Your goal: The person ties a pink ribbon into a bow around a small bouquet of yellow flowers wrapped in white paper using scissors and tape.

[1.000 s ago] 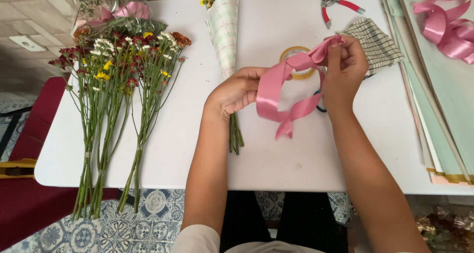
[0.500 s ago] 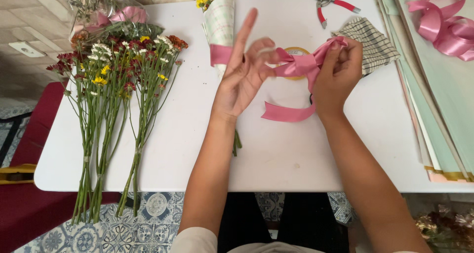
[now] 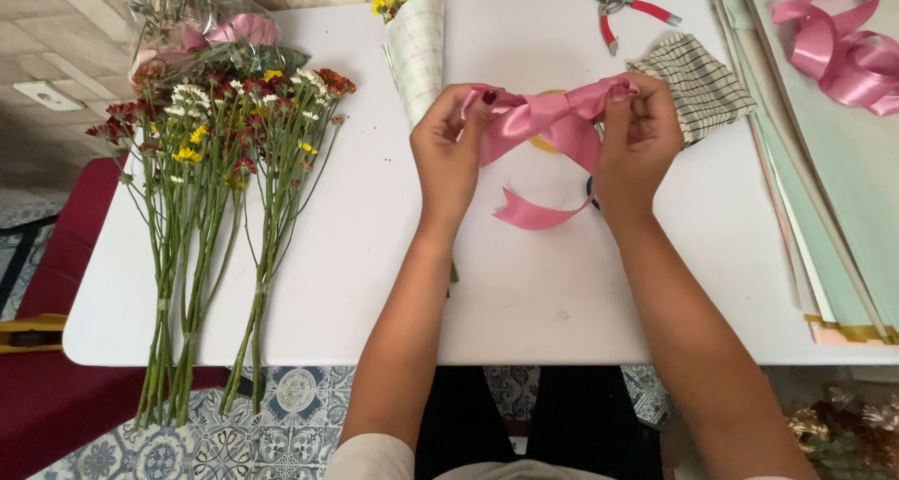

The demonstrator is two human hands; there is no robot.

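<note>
— Since half a second ago the left hand (image 3: 456, 152) has folded its spread fingers back down onto the pink ribbon (image 3: 548, 124), and the right hand (image 3: 639, 138) has come in level with it.

— So both are gripping now?

— Yes. The left fingertips pinch the ribbon's left end at about nine o'clock of the bow shape; the right fingertips are narrowed on the other end at three o'clock. The ribbon is held just above the white table (image 3: 524, 293), with one loose tail (image 3: 534, 213) curling down at six o'clock between the wrists.

— What could spoil it from here?

— I'd judge the satin looks slick: if either pinch loosens, the loops could slide open and the bow shape collapse. The hanging tail might also twist and come out uneven.

— Anything nearby to catch on?

— A yellowish ring, probably a tape roll (image 3: 543, 143), lies right under the ribbon, mostly hidden; a tail could stick or snag there. The small wrapped bouquet (image 3: 417, 44) stands at eleven o'clock, touching or just beside the left knuckles, so a sideways elbow move could crush its paper cone.

— And further out?

— A checked cloth (image 3: 698, 87) at two o'clock by the right hand, red-handled pliers (image 3: 627, 14) at one o'clock, loose stemmed flowers (image 3: 215, 208) well apart at nine o'clock, stacked wrapping sheets (image 3: 833, 190) at three o'clock with more pink ribbon (image 3: 843, 54) on them.
</note>
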